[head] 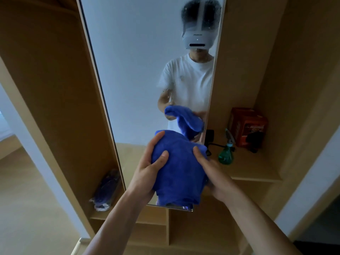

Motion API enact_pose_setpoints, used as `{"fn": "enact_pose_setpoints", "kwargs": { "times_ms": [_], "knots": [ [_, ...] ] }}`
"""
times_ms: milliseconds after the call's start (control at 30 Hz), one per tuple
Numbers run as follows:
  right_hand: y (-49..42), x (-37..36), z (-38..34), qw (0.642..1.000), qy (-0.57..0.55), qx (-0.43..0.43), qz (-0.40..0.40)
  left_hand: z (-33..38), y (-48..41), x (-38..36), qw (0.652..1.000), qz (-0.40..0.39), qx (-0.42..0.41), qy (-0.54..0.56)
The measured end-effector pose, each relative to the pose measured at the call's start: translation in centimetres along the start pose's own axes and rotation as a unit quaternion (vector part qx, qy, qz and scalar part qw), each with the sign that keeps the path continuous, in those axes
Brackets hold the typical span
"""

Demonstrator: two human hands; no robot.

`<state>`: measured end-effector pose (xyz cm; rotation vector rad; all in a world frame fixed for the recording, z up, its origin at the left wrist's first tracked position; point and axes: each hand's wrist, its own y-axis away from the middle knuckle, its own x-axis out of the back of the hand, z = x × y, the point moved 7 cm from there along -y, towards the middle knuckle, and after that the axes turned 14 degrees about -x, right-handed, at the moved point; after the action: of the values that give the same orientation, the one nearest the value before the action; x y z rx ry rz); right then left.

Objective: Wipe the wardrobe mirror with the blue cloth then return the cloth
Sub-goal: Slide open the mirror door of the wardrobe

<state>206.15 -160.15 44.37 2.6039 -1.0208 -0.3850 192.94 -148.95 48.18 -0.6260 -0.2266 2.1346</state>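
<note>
Blue cloth (178,168), plush and bunched into a loose bundle, is held before the lower end of the tall wardrobe mirror (138,70), which reflects it. The left hand (147,173) grips its left side, fingers curled over the top, thumb pressed on the front. The right hand (215,172) grips the right side, thumb in front, fingers hidden behind.

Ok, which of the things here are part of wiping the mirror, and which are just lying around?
Job: cloth, gripped by left hand and right hand; mirror.
Lying about: spray bottle, red box and black plug on the right shelf; plastic bag on the left shelf.
</note>
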Motion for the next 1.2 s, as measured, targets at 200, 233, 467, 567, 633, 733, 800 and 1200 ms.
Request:
{"fn": "enact_pose_setpoints", "kwargs": {
  "times_ms": [200,233,467,567,633,733,800,1200],
  "knots": [
    [1.5,-3.8,-0.3,0.99,-0.074,-0.06,-0.105,1.6,0.2,1.2,0.998,0.013,-0.003,0.069],
    [1.7,-4.4,-0.5,0.988,-0.084,-0.064,-0.111,1.8,0.3,1.4,0.997,0.012,0.0,0.079],
    [2.1,-6.6,-1.6,0.981,-0.139,-0.046,-0.126,3.6,-0.4,3.0,0.998,-0.007,0.01,0.069],
    [2.2,-6.9,-2.5,0.984,-0.143,-0.009,-0.111,4.4,-0.8,4.0,0.999,-0.013,0.003,0.037],
    [2.3,-7.0,-3.2,0.985,-0.144,0.012,-0.092,4.9,-1.0,4.6,1.0,-0.017,-0.009,0.013],
    [2.3,-7.1,-3.8,0.985,-0.151,0.03,-0.073,5.4,-1.4,5.1,0.999,-0.031,-0.023,-0.016],
    [2.3,-7.2,-4.1,0.986,-0.156,0.042,-0.052,5.8,-1.7,5.4,0.998,-0.037,-0.032,-0.03],
    [4.5,-9.5,-5.8,0.98,-0.165,0.097,-0.049,5.5,-2.3,5.7,0.993,-0.071,-0.001,-0.098]
  ]
}}
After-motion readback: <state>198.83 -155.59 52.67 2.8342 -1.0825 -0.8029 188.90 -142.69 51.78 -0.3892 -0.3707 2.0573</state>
